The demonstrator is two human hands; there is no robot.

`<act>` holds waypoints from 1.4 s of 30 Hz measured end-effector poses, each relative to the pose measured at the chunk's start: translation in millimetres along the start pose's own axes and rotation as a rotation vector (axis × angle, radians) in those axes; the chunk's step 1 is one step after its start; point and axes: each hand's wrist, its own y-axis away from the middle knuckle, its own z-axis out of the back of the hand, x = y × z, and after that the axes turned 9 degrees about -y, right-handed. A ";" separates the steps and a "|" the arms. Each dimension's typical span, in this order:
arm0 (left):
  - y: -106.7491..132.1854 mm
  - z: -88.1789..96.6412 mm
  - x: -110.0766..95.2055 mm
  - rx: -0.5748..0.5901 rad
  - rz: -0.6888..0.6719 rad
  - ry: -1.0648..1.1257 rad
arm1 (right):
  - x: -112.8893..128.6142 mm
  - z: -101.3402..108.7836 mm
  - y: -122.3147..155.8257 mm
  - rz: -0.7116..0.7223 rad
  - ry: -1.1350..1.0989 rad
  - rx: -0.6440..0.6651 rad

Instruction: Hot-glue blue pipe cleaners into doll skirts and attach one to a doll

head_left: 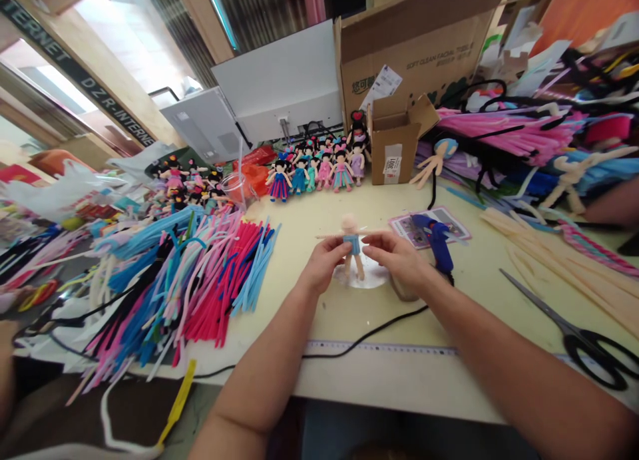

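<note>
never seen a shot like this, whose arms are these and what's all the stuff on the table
There is no machine here. A person wears a camera on the head, so this one picture looks forward and down along their own arms. The left hand and right hand hold a small doll upright over the table. To the left lies a pile of coloured pipe cleaners. A row of dressed dolls stands at the back beside a box. A blue glue gun sits by the right hand, with scissors farther right and a ruler along the near edge.
</note>
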 end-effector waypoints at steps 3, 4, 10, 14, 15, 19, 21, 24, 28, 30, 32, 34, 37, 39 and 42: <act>0.5 -1.8 0.0 -0.001 -0.023 -0.051 | -4.1 -3.6 0.2 -0.013 0.006 0.012; 1.0 -2.9 -0.7 0.005 -0.039 -0.070 | -5.1 -4.4 0.2 -0.012 0.008 0.017; 4.6 -9.8 -7.4 -0.009 -0.092 -0.104 | -7.4 -6.3 1.0 -0.023 -0.032 -0.006; 5.6 -7.8 -8.5 0.020 -0.077 -0.135 | -7.7 -5.6 1.2 -0.067 -0.052 -0.021; 5.8 -6.7 -8.5 0.029 -0.065 -0.153 | -7.6 -5.5 1.2 -0.074 -0.066 -0.013; 6.0 -4.1 -8.5 0.028 -0.060 -0.196 | -6.1 -6.0 1.1 -0.078 -0.064 0.046; 5.2 -3.5 -7.9 0.008 -0.087 -0.198 | -5.1 -6.4 1.3 -0.081 -0.039 0.059; 2.6 -1.4 -6.3 -0.036 -0.114 -0.201 | -4.7 -6.5 2.3 -0.066 -0.005 0.048; -1.4 4.4 -4.9 -0.066 -0.154 -0.177 | -7.3 -6.0 3.8 -0.085 0.081 0.056; -2.2 6.2 -5.1 -0.086 -0.155 -0.159 | -9.3 -6.1 4.2 -0.102 0.099 0.073; -1.7 5.8 -5.4 -0.091 -0.148 -0.145 | -10.9 -6.7 4.6 -0.119 0.077 0.098; -0.3 3.7 -5.2 -0.072 -0.141 -0.133 | -11.3 -7.7 5.3 -0.152 0.043 0.122; 1.2 0.2 -3.7 -0.055 -0.124 -0.119 | -9.8 -9.4 6.8 -0.195 0.019 0.117; 0.8 -0.4 -2.5 -0.064 -0.112 -0.115 | -8.3 -10.1 7.8 -0.207 0.012 0.108; 0.0 1.2 -1.6 -0.068 -0.085 -0.096 | -7.7 -9.9 9.1 -0.242 0.022 0.123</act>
